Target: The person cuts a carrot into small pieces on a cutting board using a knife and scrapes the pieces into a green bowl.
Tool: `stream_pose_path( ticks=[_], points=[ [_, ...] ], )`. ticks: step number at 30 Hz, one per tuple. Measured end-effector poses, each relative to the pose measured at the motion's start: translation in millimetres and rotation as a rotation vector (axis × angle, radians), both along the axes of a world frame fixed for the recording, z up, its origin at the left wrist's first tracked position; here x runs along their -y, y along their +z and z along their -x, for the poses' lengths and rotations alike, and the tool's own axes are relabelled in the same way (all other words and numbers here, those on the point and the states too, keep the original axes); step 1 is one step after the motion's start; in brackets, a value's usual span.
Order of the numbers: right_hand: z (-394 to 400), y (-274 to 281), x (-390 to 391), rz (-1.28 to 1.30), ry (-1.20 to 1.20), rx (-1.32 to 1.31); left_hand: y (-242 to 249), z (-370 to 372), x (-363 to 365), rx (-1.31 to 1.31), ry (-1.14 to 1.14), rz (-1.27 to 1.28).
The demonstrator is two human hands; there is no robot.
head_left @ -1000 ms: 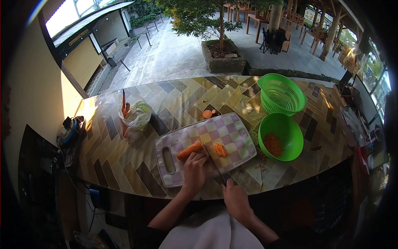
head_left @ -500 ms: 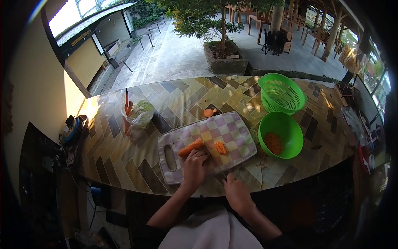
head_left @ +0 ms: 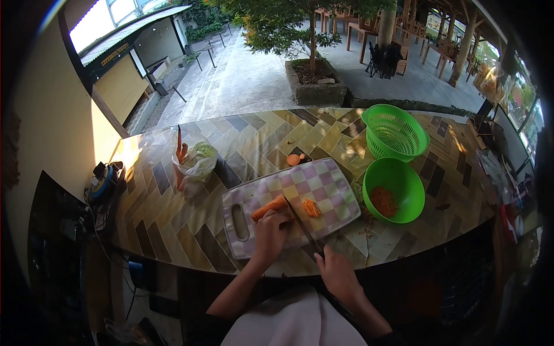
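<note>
Just below the middle of the frame, a checkered pastel plastic cutting board with a slot handle lies on the herringbone-tiled countertop. On it rests a peeled orange carrot, lying slantwise with its cut end toward the right. The left hand sits on the board's lower edge, fingers curled down over the carrot's right half and pressing it to the board. The right hand, lower and to the right at the counter's near edge, is closed around the handle of a dark-bladed kitchen knife. The blade runs up and to the left from that fist, its tip just beside the carrot's cut end and the left fingertips; whether the edge is touching the carrot is hard to tell at this size. Just right of the blade lies a small heap of orange carrot strips, apart from both hands.

To the right of the board, touching or nearly touching its corner, stands a round green plastic bowl holding more cut carrot. Above it, in the upper right, is a green slotted plastic basket. A round carrot slice lies on the counter just above the board's top edge. At centre left, well apart from the hands, sits a clear plastic bag of vegetables.
</note>
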State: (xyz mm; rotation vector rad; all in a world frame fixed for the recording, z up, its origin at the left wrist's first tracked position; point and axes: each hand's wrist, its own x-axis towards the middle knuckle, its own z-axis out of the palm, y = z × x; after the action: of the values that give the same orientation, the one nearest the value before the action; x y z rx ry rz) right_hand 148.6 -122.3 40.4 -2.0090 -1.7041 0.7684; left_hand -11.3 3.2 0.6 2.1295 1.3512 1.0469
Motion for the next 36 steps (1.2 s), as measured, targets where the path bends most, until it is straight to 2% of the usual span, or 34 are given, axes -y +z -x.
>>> stream_pose_path(
  ticks=[11, 17, 23, 29, 36],
  points=[
    [21, 0, -6, 0.078, 0.025, 0.138, 1, 2, -3, 0.011, -0.039, 0.024],
    [9, -4, -15, 0.024, 0.012, 0.078, -7, 4, 1, -0.035, -0.088, -0.075],
    [-3, -6, -6, -0.002, -0.017, -0.076, -4, 6, -3, 0.059, -0.057, 0.017],
    [3, 4, 3, 0.068, -0.018, -0.161, 6, 6, -3, 0.042, -0.032, 0.071],
    [13, -6, -1, 0.112, 0.033, -0.019, 4, 6, -4, 0.029, -0.035, 0.066]
  ],
)
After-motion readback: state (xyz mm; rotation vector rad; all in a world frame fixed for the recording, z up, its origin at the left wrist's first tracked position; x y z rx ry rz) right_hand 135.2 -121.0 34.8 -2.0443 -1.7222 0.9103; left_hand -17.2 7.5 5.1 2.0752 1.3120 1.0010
